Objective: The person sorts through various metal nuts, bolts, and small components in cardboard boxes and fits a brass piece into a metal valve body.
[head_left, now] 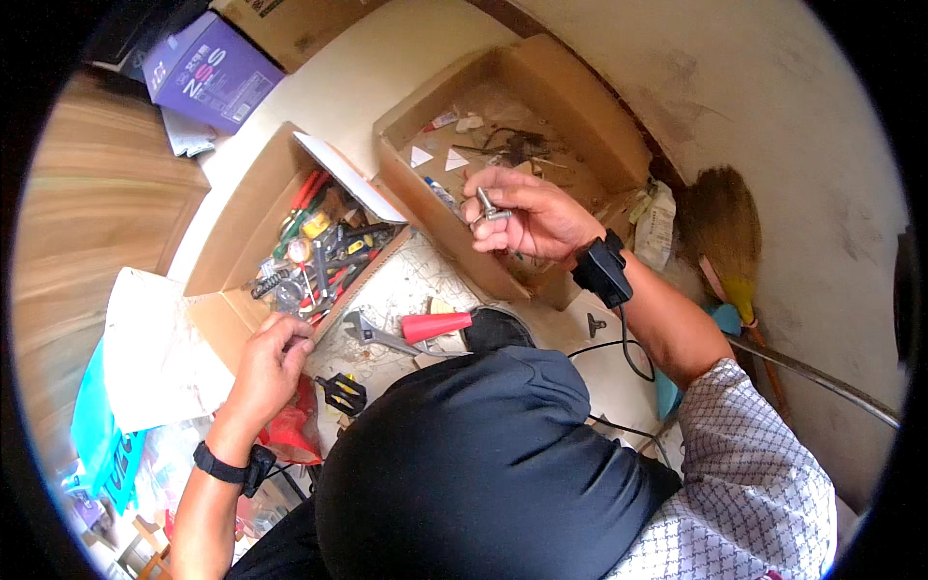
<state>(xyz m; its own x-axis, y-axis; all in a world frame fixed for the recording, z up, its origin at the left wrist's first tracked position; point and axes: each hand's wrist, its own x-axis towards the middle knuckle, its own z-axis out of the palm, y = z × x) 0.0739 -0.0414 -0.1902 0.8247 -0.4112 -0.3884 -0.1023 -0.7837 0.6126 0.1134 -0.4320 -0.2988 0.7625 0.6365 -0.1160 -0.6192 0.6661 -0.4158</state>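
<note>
My right hand (532, 215) is over the near edge of a cardboard box (440, 208), its fingers closed round silver metal bolts (493, 206). A black strap unit sits on that wrist. My left hand (271, 360) is at the near corner of a second cardboard box (217, 333), its fingers curled together; whether anything is between them is hidden. That second box holds a jumble of hand tools (321, 261), with red handles and a yellow tape roll among them. Just right of my left hand, an adjustable wrench (372, 333) lies on the floor beside a red cone-shaped piece (435, 326).
Scraps and small packets lie in the larger box. To the right, a straw broom (725, 232) leans on the wall near a metal rod (822, 372). A purple carton (213, 72) stands at the back left. A black cable (628, 353) crosses the floor beside my knee.
</note>
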